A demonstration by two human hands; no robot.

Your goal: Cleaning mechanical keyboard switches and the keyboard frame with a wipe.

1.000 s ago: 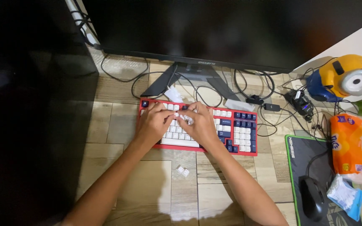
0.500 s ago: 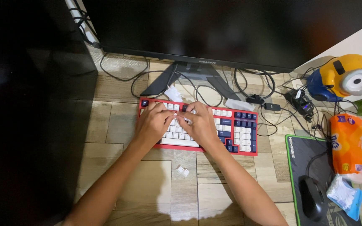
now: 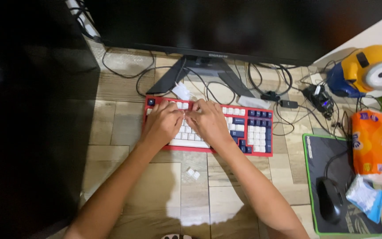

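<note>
Seemingly small, light and rigid, the keycaps on the red-framed keyboard (image 3: 208, 129) suit fingertip side-pinches, where left hand (image 3: 162, 124) and right hand (image 3: 211, 124) meet, grips hidden.

Pale wood-look floor tiles (image 3: 124, 132) are catching bright light at six o'clock. A black monitor (image 3: 226, 22) is looming at twelve, and what may be a dark cabinet (image 3: 27, 110) is filling nine.

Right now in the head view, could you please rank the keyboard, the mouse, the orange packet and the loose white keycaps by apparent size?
1. keyboard
2. orange packet
3. mouse
4. loose white keycaps

All lie on the same floor, so the order is fairly safe.
</note>
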